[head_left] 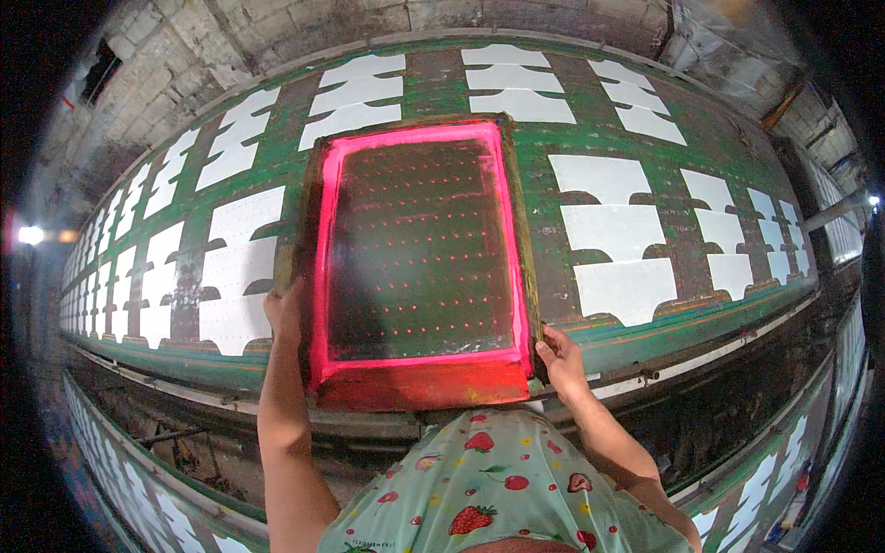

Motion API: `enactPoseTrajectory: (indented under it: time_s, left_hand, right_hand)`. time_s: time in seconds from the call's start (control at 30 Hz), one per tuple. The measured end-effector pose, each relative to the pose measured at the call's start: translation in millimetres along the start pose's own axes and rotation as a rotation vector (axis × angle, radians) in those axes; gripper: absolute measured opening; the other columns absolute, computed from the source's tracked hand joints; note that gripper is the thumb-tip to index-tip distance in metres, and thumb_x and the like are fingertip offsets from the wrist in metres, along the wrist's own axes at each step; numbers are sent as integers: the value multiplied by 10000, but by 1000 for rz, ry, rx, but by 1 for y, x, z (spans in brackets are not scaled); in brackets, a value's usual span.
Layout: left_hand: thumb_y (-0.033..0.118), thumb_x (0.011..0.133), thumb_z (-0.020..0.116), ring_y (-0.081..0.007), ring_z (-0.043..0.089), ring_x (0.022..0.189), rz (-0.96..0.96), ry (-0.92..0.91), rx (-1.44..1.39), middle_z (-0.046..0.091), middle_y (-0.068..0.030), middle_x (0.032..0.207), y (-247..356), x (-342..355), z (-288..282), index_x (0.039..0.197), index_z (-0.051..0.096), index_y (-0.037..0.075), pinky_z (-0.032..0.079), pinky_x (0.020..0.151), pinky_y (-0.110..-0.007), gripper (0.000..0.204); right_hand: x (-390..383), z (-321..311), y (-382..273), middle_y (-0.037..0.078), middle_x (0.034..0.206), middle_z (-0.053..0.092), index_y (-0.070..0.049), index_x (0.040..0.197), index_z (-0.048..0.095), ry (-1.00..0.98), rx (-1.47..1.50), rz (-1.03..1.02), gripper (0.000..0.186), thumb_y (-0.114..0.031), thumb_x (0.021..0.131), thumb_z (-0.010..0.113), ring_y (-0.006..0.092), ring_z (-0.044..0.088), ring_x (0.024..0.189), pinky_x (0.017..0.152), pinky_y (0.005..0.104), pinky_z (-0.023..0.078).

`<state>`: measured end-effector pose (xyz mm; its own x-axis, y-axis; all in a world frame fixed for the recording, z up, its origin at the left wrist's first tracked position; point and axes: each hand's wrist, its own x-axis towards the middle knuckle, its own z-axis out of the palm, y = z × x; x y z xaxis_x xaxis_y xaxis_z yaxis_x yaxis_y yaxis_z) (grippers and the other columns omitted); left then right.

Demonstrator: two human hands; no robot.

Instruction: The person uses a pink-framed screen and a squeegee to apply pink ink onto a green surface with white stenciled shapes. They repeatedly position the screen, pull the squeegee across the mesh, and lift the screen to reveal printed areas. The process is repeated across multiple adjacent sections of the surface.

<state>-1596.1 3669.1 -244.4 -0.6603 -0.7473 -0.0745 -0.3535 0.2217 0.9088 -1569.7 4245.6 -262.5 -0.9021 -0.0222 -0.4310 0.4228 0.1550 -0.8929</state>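
Both my hands hold a screen-printing frame (419, 249) in front of me, above the near side of a long green table (728, 138). The screen's dark mesh carries rows of small pink dots, with bright pink ink around its border and a red strip at the near end. My left hand (284, 311) grips the left side rail, its fingers partly hidden behind it. On the opposite rail my right hand (560, 359) is closed, thumb toward me. White cut fabric pieces (616, 230) lie in rows on the table; those left of the screen (241, 226) bear faint dots.
A metal rail (636, 380) runs along the table's near edge. Behind and below me, another table with white pieces (129, 479) shows at lower left. A block wall (304, 28) stands beyond the far edge, and a lamp (31, 236) glows at far left.
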Motion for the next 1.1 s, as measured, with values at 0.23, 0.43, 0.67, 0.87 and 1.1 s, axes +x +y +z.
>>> enactPoseTrajectory:
  time_s: [0.23, 0.43, 0.67, 0.87, 1.1]
  left_hand:
    - [190, 907, 916, -162, 693, 864, -81, -46, -167, 788, -46, 1031, -19, 7, -3, 1148, 782, -12, 551, 812, -356, 341]
    - [200, 913, 926, -175, 708, 947, 0, -69, -182, 784, -59, 1054, -31, 10, -6, 1185, 768, -2, 553, 869, -359, 374]
    - [148, 943, 891, -199, 734, 958, -185, -145, -295, 788, -76, 1116, 2, 4, -13, 1201, 767, 2, 575, 868, -377, 321]
    - [79, 951, 863, -227, 764, 961, -82, -196, -450, 793, -98, 1129, 43, -30, 26, 1226, 749, -20, 606, 838, -384, 313]
    - [48, 908, 887, -220, 731, 934, -83, -143, -445, 766, -88, 1099, 78, -95, 135, 1233, 715, -17, 603, 867, -391, 373]
  right_hand:
    - [3, 18, -27, 116, 1273, 750, 59, 1471, 659, 177, -10, 184, 401, -76, 1097, 709, 183, 676, 1142, 1040, 344, 541]
    - [-7, 36, -32, 114, 1352, 725, 42, 1474, 666, 238, 124, 125, 401, -73, 1093, 715, 188, 672, 1158, 1060, 340, 534]
    - [-25, 11, -55, 123, 1341, 734, 29, 1477, 679, 218, 150, 82, 428, -114, 1080, 747, 184, 666, 1162, 1053, 336, 532]
    - [0, -43, -57, 94, 1278, 764, 54, 1439, 706, 251, 49, -4, 429, -136, 1058, 763, 173, 675, 1135, 1036, 330, 533]
    - [41, -168, -41, 76, 1218, 766, 26, 1437, 719, 302, 5, -45, 420, -105, 1041, 765, 159, 671, 1070, 992, 326, 540]
